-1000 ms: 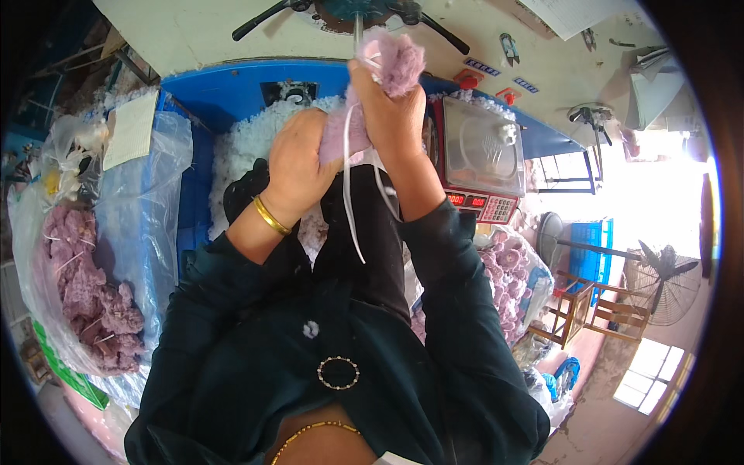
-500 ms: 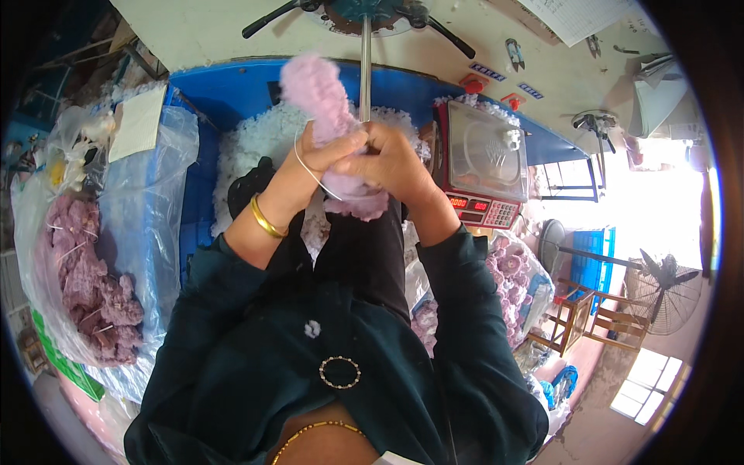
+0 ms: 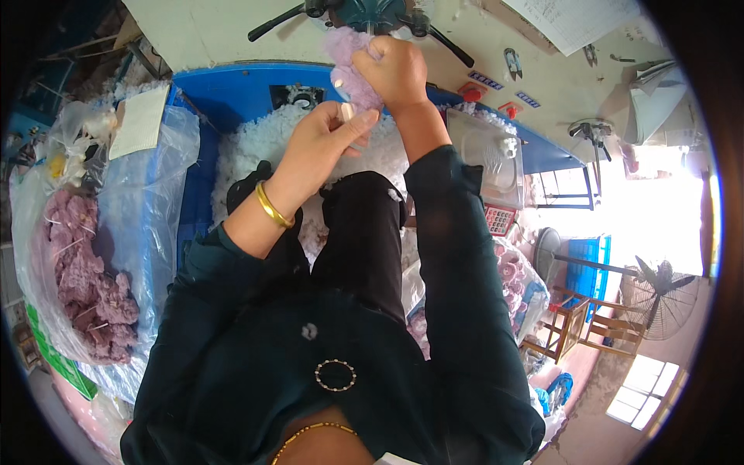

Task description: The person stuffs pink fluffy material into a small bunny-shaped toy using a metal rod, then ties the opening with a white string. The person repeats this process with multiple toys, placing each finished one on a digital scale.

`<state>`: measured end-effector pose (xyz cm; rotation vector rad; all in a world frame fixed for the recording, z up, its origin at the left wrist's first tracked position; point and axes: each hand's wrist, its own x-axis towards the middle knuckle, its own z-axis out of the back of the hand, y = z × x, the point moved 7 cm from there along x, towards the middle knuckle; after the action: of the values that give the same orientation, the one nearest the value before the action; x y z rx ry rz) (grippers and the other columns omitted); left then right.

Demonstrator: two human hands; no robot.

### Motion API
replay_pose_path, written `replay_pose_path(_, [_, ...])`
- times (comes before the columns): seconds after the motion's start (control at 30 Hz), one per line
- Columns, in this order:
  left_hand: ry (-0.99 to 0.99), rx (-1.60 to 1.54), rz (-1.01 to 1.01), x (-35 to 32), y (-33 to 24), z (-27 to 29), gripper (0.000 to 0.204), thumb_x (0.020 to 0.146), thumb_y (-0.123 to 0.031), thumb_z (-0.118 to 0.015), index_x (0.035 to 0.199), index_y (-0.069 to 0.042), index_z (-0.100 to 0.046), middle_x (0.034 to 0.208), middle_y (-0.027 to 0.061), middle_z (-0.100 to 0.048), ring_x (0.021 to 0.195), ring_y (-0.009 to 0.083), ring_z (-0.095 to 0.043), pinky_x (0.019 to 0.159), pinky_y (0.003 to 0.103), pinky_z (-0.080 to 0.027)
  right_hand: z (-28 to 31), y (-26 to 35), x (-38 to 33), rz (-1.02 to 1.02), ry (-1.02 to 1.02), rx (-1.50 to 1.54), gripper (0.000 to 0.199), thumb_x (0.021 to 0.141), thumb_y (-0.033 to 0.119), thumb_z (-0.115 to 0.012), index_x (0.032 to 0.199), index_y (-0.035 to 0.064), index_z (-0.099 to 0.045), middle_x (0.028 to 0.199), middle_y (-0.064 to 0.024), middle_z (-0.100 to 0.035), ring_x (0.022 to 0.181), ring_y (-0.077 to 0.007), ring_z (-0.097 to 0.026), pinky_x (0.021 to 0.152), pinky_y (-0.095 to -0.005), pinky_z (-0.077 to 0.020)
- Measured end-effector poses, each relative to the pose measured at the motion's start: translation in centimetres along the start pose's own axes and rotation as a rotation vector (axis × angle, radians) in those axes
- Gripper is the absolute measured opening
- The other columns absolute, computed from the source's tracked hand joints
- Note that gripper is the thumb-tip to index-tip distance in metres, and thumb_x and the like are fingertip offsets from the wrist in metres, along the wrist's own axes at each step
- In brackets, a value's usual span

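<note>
A fluffy lilac plush piece point(image 3: 363, 84) is pushed up against the dark green machine head, over the metal tube, which it now mostly hides. My right hand point(image 3: 395, 74) is closed around its upper part. Just below, my left hand point(image 3: 322, 139) is at the lower end of the plush, thumb and fingers curled together at its edge. Exactly how much of the plush the left fingers grip is partly hidden. Beneath both hands, loose white stuffing point(image 3: 263, 136) fills the blue bin point(image 3: 232, 80).
Dark lever handles point(image 3: 442, 39) stick out from the machine head point(image 3: 368, 12). A red scale point(image 3: 500, 219) with a clear tray stands at right. More lilac plush pieces point(image 3: 93, 279) lie in a plastic bag at left. Thread snips point(image 3: 512, 63) and papers point(image 3: 577, 19) rest on the table.
Both hands have moved up and the plush piece has gone onto the tube at the machine head. My right hand has shifted to its upper part, the left to its lower end.
</note>
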<state>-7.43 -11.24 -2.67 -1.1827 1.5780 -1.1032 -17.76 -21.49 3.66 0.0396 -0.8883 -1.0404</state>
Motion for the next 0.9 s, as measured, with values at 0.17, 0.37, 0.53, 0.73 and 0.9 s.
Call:
replay_pose_path(0.17, [-0.192,0.743,-0.429,-1.7,-2.9,0.6,0.042,0.077,-0.029,-0.073,0.095,0.004,-0.054,0.089,0.0137,-0.061,0.077,0.0289,-0.061,0.064,0.037,-0.048,0.1,0.9,-1.5,-0.001,0.065,0.025,0.029,0.067,0.025,-0.065,0.059,0.0021,-0.048,0.057,-0.0191,-0.044,0.048,-0.0349,-0.041,0.046,-0.0405,-0.0361])
replay_pose_path(0.37, [-0.118,0.984,-0.523,-3.5,-0.2,0.3,0.043,0.079,-0.022,-0.069,0.108,0.006,-0.054,0.102,0.0196,-0.061,0.089,0.037,-0.06,0.079,0.039,-0.048,2.2,2.7,-4.9,-0.072,0.101,0.12,0.025,0.067,0.024,-0.066,0.056,0.0062,-0.052,0.056,-0.0146,-0.052,0.051,-0.0353,-0.052,0.047,-0.0417,-0.0399])
replay_pose_path(0.53, [0.068,-0.126,-0.093,-1.8,0.8,1.5,0.025,0.095,-0.019,-0.055,0.105,0.003,-0.058,0.098,0.006,-0.063,0.085,0.0159,-0.06,0.085,0.033,-0.05,2.4,2.6,-4.0,-0.092,0.271,0.126,0.028,0.069,0.027,-0.067,0.057,0.005,-0.055,0.059,-0.0171,-0.055,0.056,-0.0357,-0.055,0.049,-0.0421,-0.0417])
replay_pose_path(0.73, [0.08,-0.621,0.018,4.3,1.9,1.3,0.018,0.095,-0.019,-0.055,0.1,-0.002,-0.059,0.089,0.0056,-0.064,0.075,0.0121,-0.062,0.074,0.031,-0.055,-0.9,-0.4,0.7,-0.181,0.031,-0.014,0.037,0.067,0.032,-0.069,0.056,0.0027,-0.05,0.053,-0.0159,-0.048,0.049,-0.0323,-0.047,0.049,-0.0412,-0.0397])
replay_pose_path(0.9, [-0.022,-0.754,-0.051,-0.6,1.9,-1.9,0.018,0.091,-0.011,-0.059,0.107,-0.004,-0.057,0.097,0.0049,-0.063,0.085,0.0133,-0.061,0.077,0.028,-0.05,0.5,1.0,-2.1,-0.247,0.063,-0.019,0.032,0.069,0.028,-0.066,0.055,0.004,-0.051,0.053,-0.0151,-0.049,0.049,-0.0328,-0.048,0.049,-0.0415,-0.04])
